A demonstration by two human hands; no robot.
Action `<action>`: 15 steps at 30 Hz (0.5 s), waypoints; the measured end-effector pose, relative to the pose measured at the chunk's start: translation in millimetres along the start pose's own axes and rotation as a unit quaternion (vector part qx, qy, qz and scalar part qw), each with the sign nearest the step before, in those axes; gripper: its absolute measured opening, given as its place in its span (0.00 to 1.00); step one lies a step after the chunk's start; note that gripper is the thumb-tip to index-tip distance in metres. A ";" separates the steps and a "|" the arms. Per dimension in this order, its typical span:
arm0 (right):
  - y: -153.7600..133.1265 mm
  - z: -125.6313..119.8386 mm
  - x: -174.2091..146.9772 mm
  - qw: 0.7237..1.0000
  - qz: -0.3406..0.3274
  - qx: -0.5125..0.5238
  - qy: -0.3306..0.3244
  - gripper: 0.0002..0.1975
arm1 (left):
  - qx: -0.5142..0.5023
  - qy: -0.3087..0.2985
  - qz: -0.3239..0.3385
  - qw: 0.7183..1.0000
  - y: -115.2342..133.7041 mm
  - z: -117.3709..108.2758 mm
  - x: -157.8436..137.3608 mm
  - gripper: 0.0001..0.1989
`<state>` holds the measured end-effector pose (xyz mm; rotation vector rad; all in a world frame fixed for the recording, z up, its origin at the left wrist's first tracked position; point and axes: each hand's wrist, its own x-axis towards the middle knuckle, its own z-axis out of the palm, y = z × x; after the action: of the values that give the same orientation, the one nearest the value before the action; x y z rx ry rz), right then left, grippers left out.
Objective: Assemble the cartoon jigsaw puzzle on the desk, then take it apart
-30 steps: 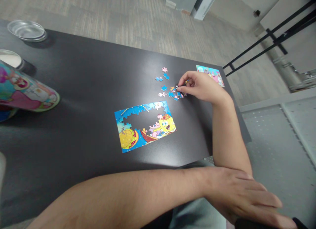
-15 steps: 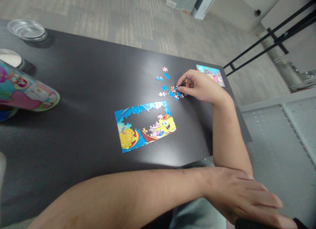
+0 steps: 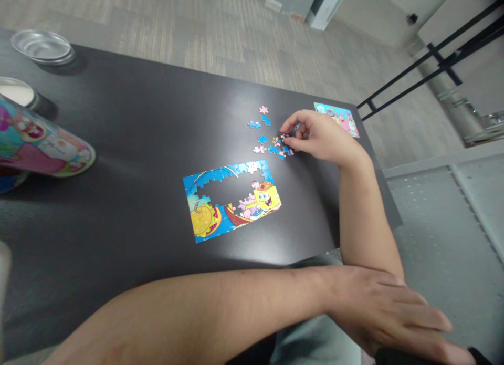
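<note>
A partly assembled jigsaw puzzle [image 3: 205, 220] with a yellow cartoon character and a burger lies on the dark table, with a gap through its middle. Beyond it is a group of loose puzzle pieces [image 3: 273, 149], pink, blue and orange. My right hand [image 3: 311, 134] is over the right side of this group, thumb and index finger slightly apart around a small pinkish piece [image 3: 284, 137]; its palm hides some pieces. My left hand [image 3: 389, 307] lies across my right arm near the elbow, fingers stretched out, holding nothing.
A colourful printed picture card [image 3: 342, 119] lies behind my right hand at the table's far right corner. On the left are a printed cartoon tin [image 3: 43, 139], a round whitish lid [image 3: 18, 93] and a silver metal lid [image 3: 43, 45]. A black metal rail [image 3: 417, 65] stands beyond the table.
My right index finger has lifted a little away from the thumb, widening the gap between them. The left hand and the assembled puzzle stay as they were.
</note>
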<state>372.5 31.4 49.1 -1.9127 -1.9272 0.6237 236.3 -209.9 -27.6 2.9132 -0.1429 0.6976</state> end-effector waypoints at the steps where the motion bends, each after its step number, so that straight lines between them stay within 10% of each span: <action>1: 0.3 0.6 0.1 1.000 0.000 0.003 0.001 0.11 | -0.004 0.002 0.007 1.000 3.5 0.8 1.7 0.49; 7: -1.2 1.4 1.4 1.000 -0.025 0.014 0.009 0.14 | -0.082 0.084 0.200 0.973 -17.7 -16.8 -10.6 0.39; 15: -9.0 2.3 3.0 0.997 -0.070 0.028 -0.014 0.12 | -0.068 0.072 0.215 0.972 -36.2 -36.7 -18.6 0.45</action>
<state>363.5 34.4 51.9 -1.7257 -2.0175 0.6588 208.0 -167.2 -8.0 2.7076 -0.7885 0.9131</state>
